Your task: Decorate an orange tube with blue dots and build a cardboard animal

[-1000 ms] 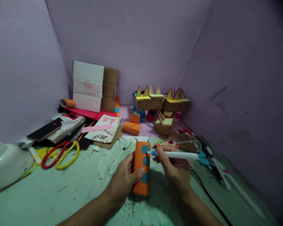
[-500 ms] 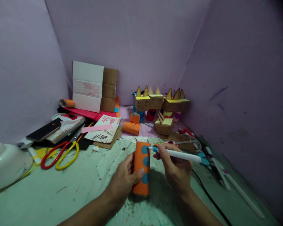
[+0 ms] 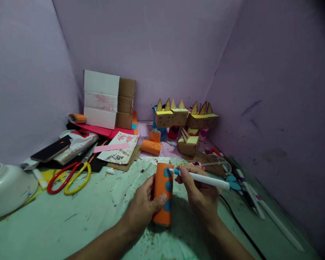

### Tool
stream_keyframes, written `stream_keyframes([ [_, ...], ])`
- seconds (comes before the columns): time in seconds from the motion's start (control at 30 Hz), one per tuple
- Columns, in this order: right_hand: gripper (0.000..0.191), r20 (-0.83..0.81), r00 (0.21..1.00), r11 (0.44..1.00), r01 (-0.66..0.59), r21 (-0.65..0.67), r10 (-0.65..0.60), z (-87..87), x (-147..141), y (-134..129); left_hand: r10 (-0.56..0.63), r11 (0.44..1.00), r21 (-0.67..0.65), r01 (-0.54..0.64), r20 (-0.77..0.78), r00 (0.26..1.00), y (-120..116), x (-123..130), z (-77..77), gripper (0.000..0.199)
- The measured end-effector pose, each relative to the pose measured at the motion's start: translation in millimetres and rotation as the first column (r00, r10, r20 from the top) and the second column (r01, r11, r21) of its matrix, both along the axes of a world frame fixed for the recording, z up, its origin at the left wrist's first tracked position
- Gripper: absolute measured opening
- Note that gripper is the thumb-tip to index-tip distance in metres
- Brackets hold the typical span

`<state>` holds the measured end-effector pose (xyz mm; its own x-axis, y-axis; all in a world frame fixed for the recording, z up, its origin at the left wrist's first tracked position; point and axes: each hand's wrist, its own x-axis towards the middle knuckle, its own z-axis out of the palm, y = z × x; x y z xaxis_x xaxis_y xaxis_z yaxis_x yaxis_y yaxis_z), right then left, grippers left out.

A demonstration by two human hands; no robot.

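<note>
My left hand (image 3: 143, 198) is closed around an orange paper-covered tube (image 3: 159, 216), thumb on its front. Three blue spots run down the tube's right side. My right hand (image 3: 202, 191) grips a white marker (image 3: 209, 179) with a blue collar near the tip. That tip touches the topmost blue spot (image 3: 167, 172). Behind the hands, a small cardboard box head with pointed ears (image 3: 189, 146) stands near two short orange rolls (image 3: 151, 147).
Red-and-yellow-handled scissors (image 3: 77, 178) lie left, beside a white bowl (image 3: 9, 191). Folded cardboard (image 3: 100, 99) leans on the back wall. Several cardboard animal heads (image 3: 164, 119) stand at the back. Markers (image 3: 257, 202) and a black cable (image 3: 241, 227) lie right.
The marker tip has shifted slightly left over the top spot. My left hand still holds the tube in nearly the same place.
</note>
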<state>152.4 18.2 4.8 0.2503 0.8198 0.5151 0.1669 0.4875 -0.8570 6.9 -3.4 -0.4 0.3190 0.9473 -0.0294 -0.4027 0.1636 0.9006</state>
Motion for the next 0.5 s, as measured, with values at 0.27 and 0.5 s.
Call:
stream_keyframes([
  [0.27, 0.017, 0.017, 1.0, 1.0, -0.021, -0.018, 0.022, 0.3, -2.2, -0.5, 0.005, 1.0, -0.003, -0.005, 0.012, 1.0, 0.4, 0.8, 0.3, 0.068],
  [0.5, 0.019, 0.064, 0.998, 0.999, -0.022, -0.045, 0.025, 4.2, -1.5, -3.0, -0.012, 1.0, -0.004, 0.012, 0.021, 1.0, 0.7, 0.4, 1.7, 0.067],
])
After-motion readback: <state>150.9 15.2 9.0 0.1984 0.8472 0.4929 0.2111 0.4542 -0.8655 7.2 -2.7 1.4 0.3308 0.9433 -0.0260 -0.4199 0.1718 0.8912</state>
